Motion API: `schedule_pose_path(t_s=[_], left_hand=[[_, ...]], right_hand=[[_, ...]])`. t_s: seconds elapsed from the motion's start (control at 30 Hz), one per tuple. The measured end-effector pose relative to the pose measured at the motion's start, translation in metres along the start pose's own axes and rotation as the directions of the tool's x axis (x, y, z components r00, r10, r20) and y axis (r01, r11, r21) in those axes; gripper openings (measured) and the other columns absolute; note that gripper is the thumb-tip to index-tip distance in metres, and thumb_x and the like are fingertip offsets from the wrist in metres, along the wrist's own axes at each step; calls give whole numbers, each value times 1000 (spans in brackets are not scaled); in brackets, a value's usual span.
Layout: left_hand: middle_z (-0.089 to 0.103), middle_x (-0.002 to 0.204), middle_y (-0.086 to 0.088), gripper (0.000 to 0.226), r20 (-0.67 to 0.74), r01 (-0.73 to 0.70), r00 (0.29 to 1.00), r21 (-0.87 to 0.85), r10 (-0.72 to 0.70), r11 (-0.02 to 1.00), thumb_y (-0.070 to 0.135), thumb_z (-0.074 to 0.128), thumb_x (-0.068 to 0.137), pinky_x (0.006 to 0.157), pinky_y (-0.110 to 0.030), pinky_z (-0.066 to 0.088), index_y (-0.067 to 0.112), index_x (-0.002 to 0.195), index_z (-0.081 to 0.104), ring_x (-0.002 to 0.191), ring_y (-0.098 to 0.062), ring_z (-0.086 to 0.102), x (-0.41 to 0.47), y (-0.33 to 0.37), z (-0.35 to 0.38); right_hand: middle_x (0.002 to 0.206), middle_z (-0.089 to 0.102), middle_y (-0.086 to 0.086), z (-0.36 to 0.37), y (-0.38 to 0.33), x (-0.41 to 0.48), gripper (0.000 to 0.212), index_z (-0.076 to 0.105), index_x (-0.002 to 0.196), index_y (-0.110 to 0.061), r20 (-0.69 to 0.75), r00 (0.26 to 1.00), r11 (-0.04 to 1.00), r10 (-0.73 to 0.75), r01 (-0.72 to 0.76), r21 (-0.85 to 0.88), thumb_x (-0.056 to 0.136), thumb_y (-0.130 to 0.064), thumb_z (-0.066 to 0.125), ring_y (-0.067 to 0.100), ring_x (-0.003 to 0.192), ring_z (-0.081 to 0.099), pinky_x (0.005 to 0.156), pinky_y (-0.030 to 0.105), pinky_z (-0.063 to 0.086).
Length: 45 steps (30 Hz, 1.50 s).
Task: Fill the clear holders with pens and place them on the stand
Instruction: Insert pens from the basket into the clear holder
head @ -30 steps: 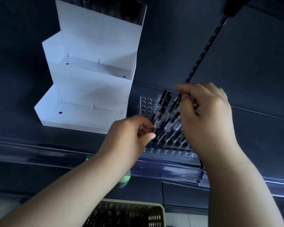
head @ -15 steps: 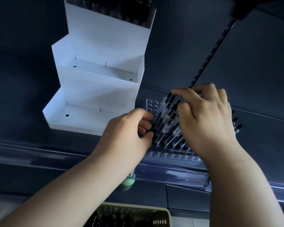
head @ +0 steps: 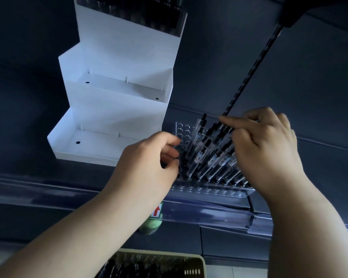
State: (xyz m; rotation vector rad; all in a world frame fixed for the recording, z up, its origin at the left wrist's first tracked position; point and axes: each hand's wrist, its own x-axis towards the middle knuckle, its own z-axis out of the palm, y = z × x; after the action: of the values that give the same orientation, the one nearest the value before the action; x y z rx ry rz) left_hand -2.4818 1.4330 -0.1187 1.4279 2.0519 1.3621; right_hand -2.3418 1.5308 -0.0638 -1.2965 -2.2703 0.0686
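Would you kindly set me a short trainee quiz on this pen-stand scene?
1. True or false: the white stand's two lower tiers already carry holders.
2. The empty holes in the clear holder's top plate lie nearest: A) the left hand; B) the right hand; C) the basket.
3. How many tiers does the stand show?
Key: 1 false; 2 A; 3 three.
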Motion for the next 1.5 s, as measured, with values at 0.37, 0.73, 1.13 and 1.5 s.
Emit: schedule_pose_path(t_s=[0.37,0.73,1.13,1.5], left_hand=[[65,76,22,31,0,10,1000,22,-10,1000,9,70,78,60,6,32,30,100,65,68,21,51,-1,-1,6],[65,77,21,30,9,21,1000,0,-21,1000,9,70,78,60,5,33,29,100,66,73,18,53,0,0,7],[64,78,21,29,-2,-25,1000,24,25,999,7,67,81,61,7,32,27,102,67,77,20,51,2,0,3],[65,78,20,27,-20,-15,1000,14,15,1000,7,67,80,59,6,32,26,99,67,72,18,52,4,3,1]], right_hand=[[106,47,-11,3,-1,1,54,60,118,-42,10,999,998,-39,38,44,78,-29,25,17,105,36,95,31,29],[95,44,-13,0,2,0,50,69,103,-37,-55,997,999,-49,50,12,78,-28,28,17,98,37,87,31,31],[108,47,-7,9,-13,-1,55,54,124,-42,36,996,996,-82,83,-19,78,-33,25,19,104,35,93,32,28],[94,47,-9,-1,5,-2,50,69,105,-38,-81,994,996,-67,71,56,77,-26,29,18,95,39,90,37,36]])
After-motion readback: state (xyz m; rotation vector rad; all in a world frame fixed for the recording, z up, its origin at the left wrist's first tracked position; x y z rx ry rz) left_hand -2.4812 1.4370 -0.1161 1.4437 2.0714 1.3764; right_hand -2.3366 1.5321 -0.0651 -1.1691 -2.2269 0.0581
